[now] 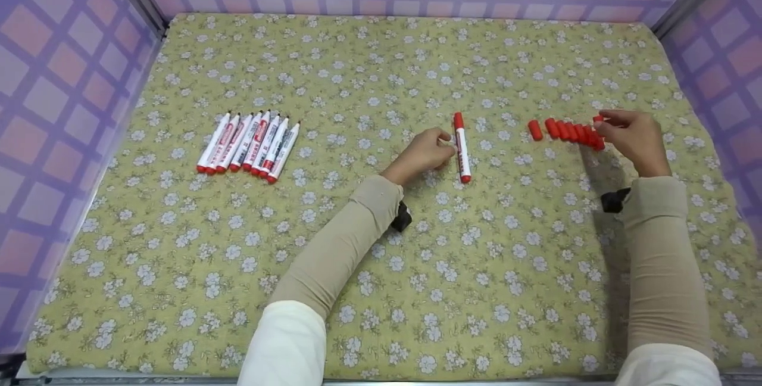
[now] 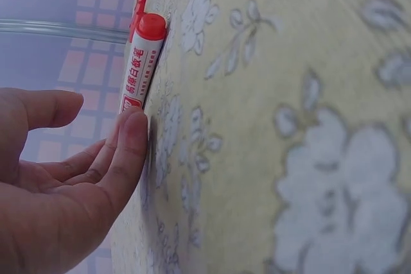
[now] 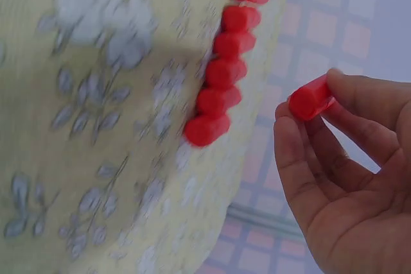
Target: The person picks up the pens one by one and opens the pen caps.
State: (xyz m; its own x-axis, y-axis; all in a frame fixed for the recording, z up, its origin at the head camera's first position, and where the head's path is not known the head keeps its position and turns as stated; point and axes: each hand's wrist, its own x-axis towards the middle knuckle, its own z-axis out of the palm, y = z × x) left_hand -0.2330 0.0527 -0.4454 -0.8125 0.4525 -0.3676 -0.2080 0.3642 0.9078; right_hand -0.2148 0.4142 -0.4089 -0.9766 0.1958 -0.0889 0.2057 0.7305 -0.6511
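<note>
Left hand (image 1: pixel 424 152) resting on the flowered cloth (image 1: pixel 381 243) that covers the table, fingers loosely extended, fingertips (image 2: pixel 131 134) touching the white barrel of a single marker (image 1: pixel 461 146). Marker a slim plastic cylinder, capped red at its far end, printed red lettering along the side, lying flat near mid-table.

Right hand (image 1: pixel 632 139) lifted just above the cloth, pinching a loose red cap (image 3: pixel 310 97) between thumb and fingers. Cap short, stubby, faceted, smooth glossy plastic. Just beside that hand, a row of red caps (image 1: pixel 565 131) of the same shape, lying side by side and touching, one set slightly apart at the left end.

Well apart on the left, a cluster of markers (image 1: pixel 249 142), white barrels packed side by side, tilted the same way. Cloth soft, matte, yellow-green with pale grey-white blossoms. Around the table, walls (image 1: pixel 59 76) in a purple-and-pink check. Beige sleeves on both forearms.
</note>
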